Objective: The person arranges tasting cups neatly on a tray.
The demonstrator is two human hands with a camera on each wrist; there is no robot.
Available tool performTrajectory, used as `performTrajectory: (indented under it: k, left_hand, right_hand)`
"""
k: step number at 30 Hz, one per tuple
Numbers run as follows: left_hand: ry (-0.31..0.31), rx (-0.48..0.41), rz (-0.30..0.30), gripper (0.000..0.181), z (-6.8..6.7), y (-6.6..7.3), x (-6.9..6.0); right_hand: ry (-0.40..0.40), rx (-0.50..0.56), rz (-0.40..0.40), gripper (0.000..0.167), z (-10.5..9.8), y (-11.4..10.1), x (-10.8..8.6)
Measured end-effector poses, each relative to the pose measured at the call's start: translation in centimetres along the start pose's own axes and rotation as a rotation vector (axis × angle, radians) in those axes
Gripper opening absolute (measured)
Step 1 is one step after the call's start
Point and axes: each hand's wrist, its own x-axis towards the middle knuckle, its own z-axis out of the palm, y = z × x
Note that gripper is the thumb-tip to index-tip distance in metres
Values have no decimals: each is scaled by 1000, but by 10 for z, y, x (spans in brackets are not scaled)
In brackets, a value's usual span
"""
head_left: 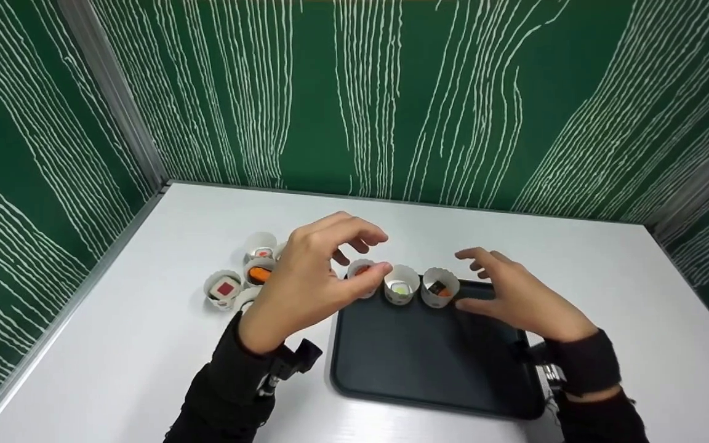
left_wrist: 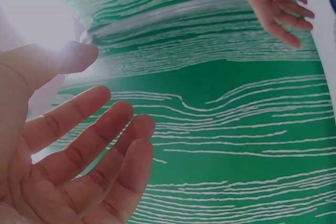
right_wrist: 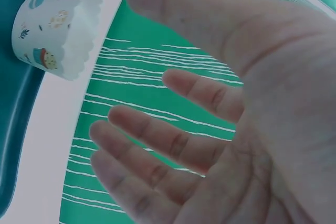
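Three patterned paper cups line the far edge of a dark tray. The left cup holds something reddish and is partly hidden by my left thumb. Inside the middle cup is a white piece with a yellow-green centre. A black and orange piece lies in the right cup. My left hand hovers above the left cup with loosely bent fingers, holding nothing. Beside the right cup, my right hand is spread and empty; its wrist view shows fingers apart from a cup.
Left of the tray, several more paper cups cluster on the white table, partly behind my left hand. One cup contains a white piece with a red square, another an orange-topped piece. Green walls with white wavy lines enclose the table.
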Motion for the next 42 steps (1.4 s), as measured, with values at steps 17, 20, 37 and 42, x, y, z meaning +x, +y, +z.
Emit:
performTrajectory:
  k: [17,20,37,42]
  left_hand:
    - [-74,78,-20,28,6,-4,-1]
    - [-83,104,-42,27,4,-8,-2]
    - [-155,337,-290,32,-48,-60,-34]
    - [-244,431,-391,45,-72,-83,-51]
  right_hand:
    - [168,-91,-120,48,-30,-47,-50]
    - [211,-108,-162,47,-32,-53,-57]
    - [318,-153,-316,62,-35,-77,-88]
    - [324,-141,-350,64,-34,-82,-92]
